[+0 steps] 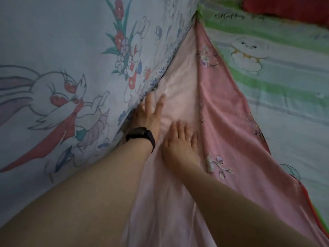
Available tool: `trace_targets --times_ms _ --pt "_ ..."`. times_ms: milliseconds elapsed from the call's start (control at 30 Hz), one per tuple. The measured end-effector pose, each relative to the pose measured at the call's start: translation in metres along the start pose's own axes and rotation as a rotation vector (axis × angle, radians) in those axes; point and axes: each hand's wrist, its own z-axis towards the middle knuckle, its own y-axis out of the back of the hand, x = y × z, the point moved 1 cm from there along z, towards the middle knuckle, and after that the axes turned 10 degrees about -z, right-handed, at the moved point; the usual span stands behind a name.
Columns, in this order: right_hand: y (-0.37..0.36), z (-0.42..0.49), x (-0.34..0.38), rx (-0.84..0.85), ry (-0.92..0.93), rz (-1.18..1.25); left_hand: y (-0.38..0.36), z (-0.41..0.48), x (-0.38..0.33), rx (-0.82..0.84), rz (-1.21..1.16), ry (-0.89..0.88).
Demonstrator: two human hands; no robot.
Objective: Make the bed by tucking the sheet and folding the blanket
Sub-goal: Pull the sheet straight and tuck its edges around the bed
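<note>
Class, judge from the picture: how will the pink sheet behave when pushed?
Probably floppy: the pink sheet lies in soft folds. Likely to bunch rather than slide whole, since creases gather by the right hand. Seemingly light, as it drapes thin.

The pink sheet [222,107], printed with small flowers, lies spread in a long wedge, with a paler, plain band along its left. That left edge meets the rabbit-print cover [53,41], and its right edge overlaps the green-striped sheet [276,86].
</note>
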Motion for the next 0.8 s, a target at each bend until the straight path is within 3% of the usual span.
trace_targets --times_ms 67,167,267,333,433,567,633,700,800 --pt "0.000 -0.004 -0.002 -0.027 0.002 -0.049 -0.012 -0.002 0.018 0.122 0.127 -0.122" --pt "0.006 -0.006 -0.014 0.030 0.113 -0.004 -0.016 -0.005 0.034 0.240 0.280 0.043" --pt "0.027 -0.006 -0.040 -0.056 0.218 0.088 -0.012 -0.009 0.017 0.202 0.336 0.125" --pt "0.042 -0.012 -0.067 -0.158 0.120 0.041 -0.011 -0.019 0.001 0.132 0.273 0.040" --pt "0.055 -0.032 -0.112 -0.186 -0.178 -0.007 -0.027 -0.047 -0.007 0.254 0.220 -0.137" --pt "0.061 -0.070 -0.176 -0.085 -0.517 0.064 -0.031 -0.069 -0.019 0.314 0.187 0.240" --pt "0.064 -0.095 -0.204 0.020 -0.678 0.119 -0.030 -0.083 -0.044 0.319 0.138 0.274" --pt "0.067 -0.125 -0.225 0.099 -0.746 0.171 -0.031 -0.108 -0.078 0.277 0.027 0.153" --pt "0.069 -0.170 -0.245 0.194 -0.623 0.043 -0.044 -0.173 -0.127 0.212 -0.111 -0.134"
